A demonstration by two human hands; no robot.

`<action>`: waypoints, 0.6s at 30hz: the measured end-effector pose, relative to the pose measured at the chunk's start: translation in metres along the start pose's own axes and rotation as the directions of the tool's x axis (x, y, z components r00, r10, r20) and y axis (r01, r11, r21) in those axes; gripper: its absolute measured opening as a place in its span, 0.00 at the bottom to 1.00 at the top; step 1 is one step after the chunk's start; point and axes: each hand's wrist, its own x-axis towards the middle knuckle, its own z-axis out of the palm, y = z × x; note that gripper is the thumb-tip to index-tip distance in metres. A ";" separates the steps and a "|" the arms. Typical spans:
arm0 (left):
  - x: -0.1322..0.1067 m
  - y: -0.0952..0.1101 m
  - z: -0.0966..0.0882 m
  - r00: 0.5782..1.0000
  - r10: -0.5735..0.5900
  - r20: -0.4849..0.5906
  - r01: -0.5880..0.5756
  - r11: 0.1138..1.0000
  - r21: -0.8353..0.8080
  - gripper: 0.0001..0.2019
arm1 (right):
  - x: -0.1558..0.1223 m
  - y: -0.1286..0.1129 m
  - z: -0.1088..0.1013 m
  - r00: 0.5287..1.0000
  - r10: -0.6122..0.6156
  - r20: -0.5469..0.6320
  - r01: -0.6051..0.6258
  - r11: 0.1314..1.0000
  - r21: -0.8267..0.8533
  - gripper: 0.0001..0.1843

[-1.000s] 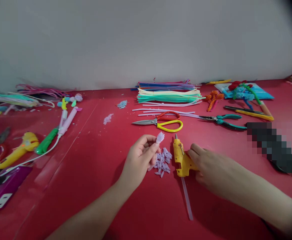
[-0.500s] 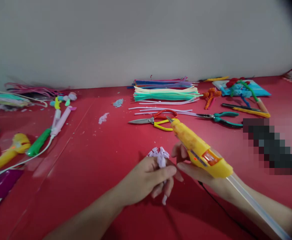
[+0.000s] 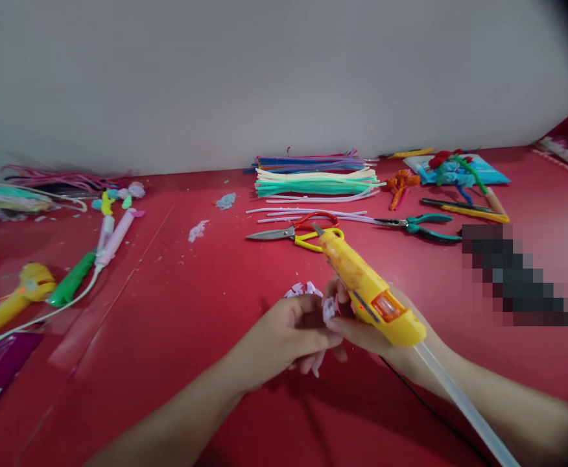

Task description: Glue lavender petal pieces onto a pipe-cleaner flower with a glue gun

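My left hand [image 3: 284,337] is closed around a lilac pipe-cleaner piece [image 3: 297,290], whose petal-like ends stick out above the fingers and whose stem shows below them. A yellow hot glue gun [image 3: 362,285] rests in my right hand [image 3: 362,327], nozzle pointing up and to the left, orange light lit. From its back runs a long clear glue stick [image 3: 463,401]. The thumb and fingertips of the same hand pinch a lilac curl [image 3: 329,310] against the piece in my left hand. Fingers hide most of where the two hands meet.
Scissors [image 3: 294,233] and teal-handled pliers [image 3: 415,226] lie ahead, beside lilac pipe cleaners [image 3: 308,212] and a mint-and-cream bundle [image 3: 316,181]. Finished-looking flowers [image 3: 454,170] sit far right. Another yellow glue gun [image 3: 21,295], a green-handled tool [image 3: 73,279] and a purple case [image 3: 4,370] lie left.
My right hand has come left to meet my left hand, and its fingertips now pinch a lilac curl. The glue gun has shifted left with it; the view has turned slightly.
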 end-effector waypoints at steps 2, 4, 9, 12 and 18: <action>0.000 -0.001 0.002 0.990 0.065 -0.127 -0.063 0.998 0.023 0.08 | 0.000 -0.005 -0.001 0.997 -0.061 -0.052 0.054 0.992 -0.113 0.16; -0.001 -0.001 0.003 0.980 0.102 -0.172 -0.098 0.995 0.032 0.09 | -0.001 -0.018 -0.002 0.993 -0.087 -0.078 0.068 0.973 -0.222 0.13; -0.006 0.005 0.000 0.947 0.177 -0.267 -0.164 0.984 0.069 0.09 | -0.008 -0.054 -0.006 0.973 -0.065 -0.222 -0.029 0.918 -0.395 0.12; -0.006 0.009 -0.005 0.909 0.226 -0.350 -0.204 0.974 0.097 0.08 | -0.012 -0.062 -0.013 0.974 -0.155 -0.164 0.050 0.857 -0.513 0.12; -0.004 0.009 -0.016 0.859 0.238 -0.454 -0.219 0.971 0.094 0.11 | -0.016 -0.063 -0.017 0.968 -0.230 0.105 0.244 0.743 -0.624 0.11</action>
